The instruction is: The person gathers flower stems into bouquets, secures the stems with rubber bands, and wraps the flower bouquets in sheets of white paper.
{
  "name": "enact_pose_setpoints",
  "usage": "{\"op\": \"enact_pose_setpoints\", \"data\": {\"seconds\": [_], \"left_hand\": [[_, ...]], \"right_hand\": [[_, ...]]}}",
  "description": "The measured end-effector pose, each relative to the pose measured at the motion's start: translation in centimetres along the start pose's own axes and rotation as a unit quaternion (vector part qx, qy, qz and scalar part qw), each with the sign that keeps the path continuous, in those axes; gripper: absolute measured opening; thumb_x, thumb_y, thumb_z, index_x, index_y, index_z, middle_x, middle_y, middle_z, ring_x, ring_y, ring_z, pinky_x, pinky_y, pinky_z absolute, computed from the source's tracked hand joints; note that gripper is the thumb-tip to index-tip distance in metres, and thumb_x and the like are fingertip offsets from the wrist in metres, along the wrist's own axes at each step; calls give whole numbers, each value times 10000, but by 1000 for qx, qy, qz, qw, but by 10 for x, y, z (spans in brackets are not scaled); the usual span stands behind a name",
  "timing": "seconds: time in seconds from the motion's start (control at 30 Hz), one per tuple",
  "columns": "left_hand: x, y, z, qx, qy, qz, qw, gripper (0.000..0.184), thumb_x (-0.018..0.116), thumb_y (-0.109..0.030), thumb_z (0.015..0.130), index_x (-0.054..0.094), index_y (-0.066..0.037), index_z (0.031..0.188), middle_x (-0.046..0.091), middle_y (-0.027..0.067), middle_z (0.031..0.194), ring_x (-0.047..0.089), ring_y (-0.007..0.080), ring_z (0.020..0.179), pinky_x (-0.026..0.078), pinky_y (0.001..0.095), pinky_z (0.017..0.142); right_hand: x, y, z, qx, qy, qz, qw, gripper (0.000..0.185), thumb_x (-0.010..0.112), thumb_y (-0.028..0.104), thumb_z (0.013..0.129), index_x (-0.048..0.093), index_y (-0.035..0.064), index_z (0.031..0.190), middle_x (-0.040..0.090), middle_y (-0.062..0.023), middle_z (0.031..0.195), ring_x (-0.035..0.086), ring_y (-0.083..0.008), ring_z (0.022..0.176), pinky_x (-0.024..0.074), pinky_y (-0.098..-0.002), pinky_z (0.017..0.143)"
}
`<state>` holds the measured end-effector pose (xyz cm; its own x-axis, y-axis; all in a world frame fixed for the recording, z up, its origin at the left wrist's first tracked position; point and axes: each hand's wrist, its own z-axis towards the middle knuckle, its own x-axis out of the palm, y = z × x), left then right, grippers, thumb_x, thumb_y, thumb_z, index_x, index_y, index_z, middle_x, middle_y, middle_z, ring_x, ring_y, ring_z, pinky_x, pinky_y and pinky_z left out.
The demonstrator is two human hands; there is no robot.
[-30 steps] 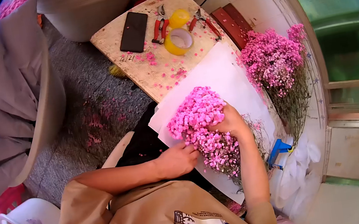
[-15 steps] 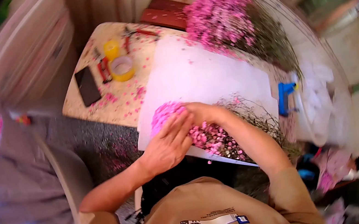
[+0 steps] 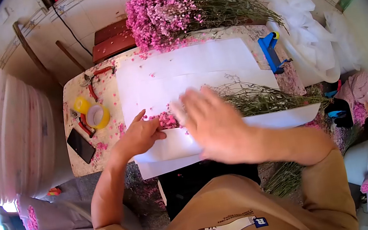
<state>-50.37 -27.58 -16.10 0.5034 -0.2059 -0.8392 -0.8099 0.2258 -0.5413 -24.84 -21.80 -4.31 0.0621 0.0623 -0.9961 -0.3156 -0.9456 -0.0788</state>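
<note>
A bunch of pink baby's breath lies sideways on a sheet of white wrapping paper, its thin green stems running to the right. The paper's near edge is folded up over the lower side of the bunch. At the flower end, my left hand is closed on the paper edge, one finger sticking out; its grip is partly hidden. My right hand is flat with fingers stretched out, over the middle of the bunch and the fold. Motion blurs it, and whether it touches them is unclear.
A larger pink bunch lies at the table's back. Tape, pruning shears and a phone are on the left. A blue tool stands right, near white plastic. Another person is at far right.
My hands have parted from around the flower heads, the left moving to the paper edge. The near paper edge is now folded up over the bunch. The camera view has turned.
</note>
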Motion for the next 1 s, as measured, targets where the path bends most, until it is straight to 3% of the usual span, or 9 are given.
{"op": "enact_pose_setpoints", "data": {"seconds": [0.17, 0.23, 0.3, 0.43, 0.5, 0.6, 0.67, 0.77, 1.0], "left_hand": [[-27, 14, 40, -143, 118, -57, 981, 207, 718, -253, 920, 640, -61, 939, 686, 176, 865, 686, 319, 906, 331, 524, 1176], [-29, 20, 45, -178, 150, -69, 970, 227, 698, -278, 936, 645, -81, 1035, 703, 188, 1039, 681, 308, 1028, 331, 530, 1169], [-22, 18, 45, -91, -33, 44, 994, 338, 720, -257, 913, 608, -106, 1194, 658, 183, 1258, 637, 305, 1178, 321, 553, 1172], [-17, -40, 38, -4, -131, 195, 972, 971, 906, -332, 676, 431, -79, 1484, 446, 173, 1541, 424, 331, 1439, 268, 576, 1203], [8, -61, 38, -23, 15, 200, 979, 1202, 954, -373, 558, 342, -68, 1547, 365, 195, 1589, 327, 379, 1491, 248, 562, 1221], [11, -49, 51, -34, 18, 246, 968, 1244, 963, -342, 562, 285, -73, 1570, 306, 202, 1613, 281, 392, 1507, 231, 552, 1235], [5, -29, 66, -30, 47, 239, 969, 1285, 962, -318, 574, 220, -76, 1595, 268, 195, 1632, 253, 381, 1521, 208, 563, 1242], [-12, -6, 89, -31, 114, 192, 974, 1376, 971, -318, 532, 157, -96, 1618, 259, 218, 1633, 241, 410, 1521, 189, 577, 1240], [-38, 37, 132, -91, 314, 72, 942, 1383, 946, -457, 535, 164, -95, 1616, 348, 230, 1584, 341, 390, 1479, 228, 600, 1213]], "right_hand": [[106, -11, 14, 26, -66, -70, 995, 1193, 912, 401, 662, 270, -108, 1530, 468, -309, 1445, 427, -423, 1402, 299, -539, 1193], [98, -39, 29, 31, 88, 148, 985, 1204, 921, 370, 641, 264, -83, 1543, 475, -293, 1432, 448, -411, 1378, 329, -534, 1172], [104, -57, 39, 32, 94, 171, 980, 1201, 934, 350, 611, 291, -64, 1537, 535, -269, 1369, 515, -389, 1311, 421, -495, 1099], [100, -104, 69, 33, 234, 283, 930, 1192, 928, 417, 605, 329, -58, 1520, 607, -246, 1289, 593, -375, 1220, 507, -456, 979], [102, -113, 80, 19, 294, 313, 903, 1189, 921, 445, 607, 340, -55, 1516, 631, -237, 1256, 616, -373, 1186, 527, -447, 946], [115, -129, 78, 43, 265, 357, 894, 1242, 914, 500, 594, 305, -25, 1541, 541, -267, 1401, 526, -389, 1323, 453, -485, 1074], [138, -137, 68, 53, -2, 214, 975, 1333, 920, 535, 567, 232, 6, 1580, 386, -284, 1546, 375, -395, 1456, 312, -530, 1193], [103, -155, 52, 81, 176, 205, 959, 1415, 921, 562, 551, 152, 14, 1605, 233, -271, 1634, 226, -397, 1530, 175, -568, 1242], [116, -183, 44, 64, 286, 293, 910, 1270, 926, 495, 570, 295, 82, 1592, 599, -244, 1331, 612, -351, 1222, 504, -411, 1006]]}}
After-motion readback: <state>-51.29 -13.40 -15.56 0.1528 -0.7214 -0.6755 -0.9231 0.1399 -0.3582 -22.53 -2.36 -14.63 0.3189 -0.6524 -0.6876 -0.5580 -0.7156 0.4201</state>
